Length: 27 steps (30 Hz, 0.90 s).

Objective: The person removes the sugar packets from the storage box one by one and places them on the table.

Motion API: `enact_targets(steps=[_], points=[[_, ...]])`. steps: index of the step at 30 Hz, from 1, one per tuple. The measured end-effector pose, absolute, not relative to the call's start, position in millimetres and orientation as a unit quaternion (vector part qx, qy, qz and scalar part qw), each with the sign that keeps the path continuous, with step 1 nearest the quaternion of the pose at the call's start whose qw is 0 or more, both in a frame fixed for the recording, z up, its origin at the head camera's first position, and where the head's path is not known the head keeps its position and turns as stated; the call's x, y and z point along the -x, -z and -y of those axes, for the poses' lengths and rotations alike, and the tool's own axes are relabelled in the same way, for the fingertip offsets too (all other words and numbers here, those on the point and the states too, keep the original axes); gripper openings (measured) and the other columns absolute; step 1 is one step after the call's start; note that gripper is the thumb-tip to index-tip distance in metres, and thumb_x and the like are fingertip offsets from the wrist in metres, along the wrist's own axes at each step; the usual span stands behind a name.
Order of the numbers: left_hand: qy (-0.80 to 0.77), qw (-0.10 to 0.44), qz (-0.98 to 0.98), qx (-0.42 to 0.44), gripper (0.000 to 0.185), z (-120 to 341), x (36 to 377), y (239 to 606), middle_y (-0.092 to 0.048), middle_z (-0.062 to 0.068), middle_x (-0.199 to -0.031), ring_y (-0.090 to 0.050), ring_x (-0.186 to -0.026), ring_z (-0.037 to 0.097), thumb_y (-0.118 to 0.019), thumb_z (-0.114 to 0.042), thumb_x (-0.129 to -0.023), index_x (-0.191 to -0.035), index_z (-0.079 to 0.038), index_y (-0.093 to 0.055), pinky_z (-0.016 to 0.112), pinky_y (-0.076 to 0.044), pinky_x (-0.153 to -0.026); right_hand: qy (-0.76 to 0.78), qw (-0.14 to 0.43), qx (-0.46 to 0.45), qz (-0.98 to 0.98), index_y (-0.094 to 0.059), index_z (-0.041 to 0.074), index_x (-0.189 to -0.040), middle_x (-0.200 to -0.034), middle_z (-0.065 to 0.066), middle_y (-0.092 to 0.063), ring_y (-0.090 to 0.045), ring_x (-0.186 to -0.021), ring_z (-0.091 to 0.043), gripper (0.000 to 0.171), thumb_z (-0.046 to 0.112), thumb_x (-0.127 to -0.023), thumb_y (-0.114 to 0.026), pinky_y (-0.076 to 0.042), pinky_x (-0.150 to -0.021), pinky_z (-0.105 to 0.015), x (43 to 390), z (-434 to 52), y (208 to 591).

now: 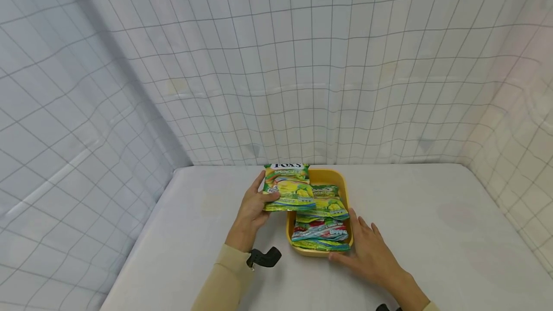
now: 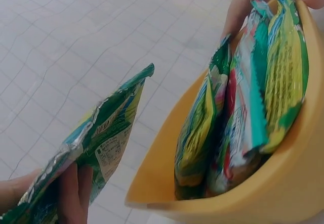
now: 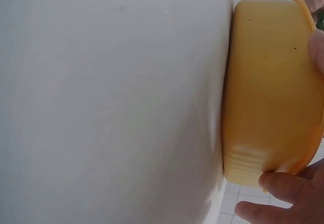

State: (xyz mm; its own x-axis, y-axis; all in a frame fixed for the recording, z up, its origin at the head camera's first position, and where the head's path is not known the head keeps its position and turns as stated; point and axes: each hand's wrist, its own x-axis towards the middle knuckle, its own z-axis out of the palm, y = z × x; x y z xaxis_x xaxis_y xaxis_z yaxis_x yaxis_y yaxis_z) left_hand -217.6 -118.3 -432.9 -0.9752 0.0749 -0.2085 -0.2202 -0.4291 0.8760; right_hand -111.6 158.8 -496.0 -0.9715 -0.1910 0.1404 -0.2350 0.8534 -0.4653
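L hand (image 1: 252, 205) grips candy packet (image 1: 288, 188) — R hand (image 1: 367, 248) steadies yellow tub (image 1: 321, 175).

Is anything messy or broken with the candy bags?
Nothing looks torn or spilled. The yellow tub sits flat on the table, steadied by the right hand. The bags inside lie in a loose, overlapping pile. The left hand holds one bag just beside the tub.

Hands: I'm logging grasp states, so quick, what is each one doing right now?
Left hand: grips a green candy packet beside the yellow tray.
Right hand: open, fingers resting against the tray's near right side, steadying it.
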Motion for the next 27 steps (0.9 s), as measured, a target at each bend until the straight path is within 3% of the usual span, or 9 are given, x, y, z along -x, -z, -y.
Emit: enact_targets(steps=[10, 19, 27], points=[[-0.841, 0.076, -0.528, 0.092, 0.090, 133.2, 219.5, 436.4, -0.042, 0.025, -0.151, -0.064, -0.111, 0.029, -0.053, 0.025, -0.091, -0.164, -0.021, -0.025, 0.033, -0.059, -0.083, -0.246, 0.032, -0.105, 0.963, -0.017, -0.003, -0.160, -0.148, -0.027, -0.049, -0.043, -0.139, -0.043, 0.129, 0.079, -0.076, -0.070, -0.025, -0.114, -0.065, 111.5, -158.9, 494.7], [-0.844, 0.093, -0.524, 0.069, 0.088, 152.1, 220.3, 438.2, -0.040, 0.022, -0.152, -0.064, -0.110, 0.025, -0.049, 0.022, -0.094, -0.164, -0.022, -0.021, 0.032, -0.058, -0.084, -0.248, 0.031, -0.107, 0.962, -0.015, -0.002, -0.160, -0.146, -0.027, -0.051, -0.047, -0.136, -0.041, 0.128, 0.076, -0.076, -0.072, -0.024, -0.114, -0.066, 111.4, -159.5, 495.1], [-0.844, 0.094, -0.523, 0.071, 0.090, 166.6, 224.2, 441.6, -0.039, 0.023, -0.152, -0.067, -0.106, 0.023, -0.048, 0.024, -0.094, -0.165, -0.023, -0.019, 0.032, -0.058, -0.084, -0.253, 0.028, -0.105, 0.961, -0.014, -0.001, -0.161, -0.147, -0.026, -0.051, -0.047, -0.137, -0.040, 0.131, 0.084, -0.075, -0.064, -0.023, -0.114, -0.066, 112.0, -159.3, 497.6]])
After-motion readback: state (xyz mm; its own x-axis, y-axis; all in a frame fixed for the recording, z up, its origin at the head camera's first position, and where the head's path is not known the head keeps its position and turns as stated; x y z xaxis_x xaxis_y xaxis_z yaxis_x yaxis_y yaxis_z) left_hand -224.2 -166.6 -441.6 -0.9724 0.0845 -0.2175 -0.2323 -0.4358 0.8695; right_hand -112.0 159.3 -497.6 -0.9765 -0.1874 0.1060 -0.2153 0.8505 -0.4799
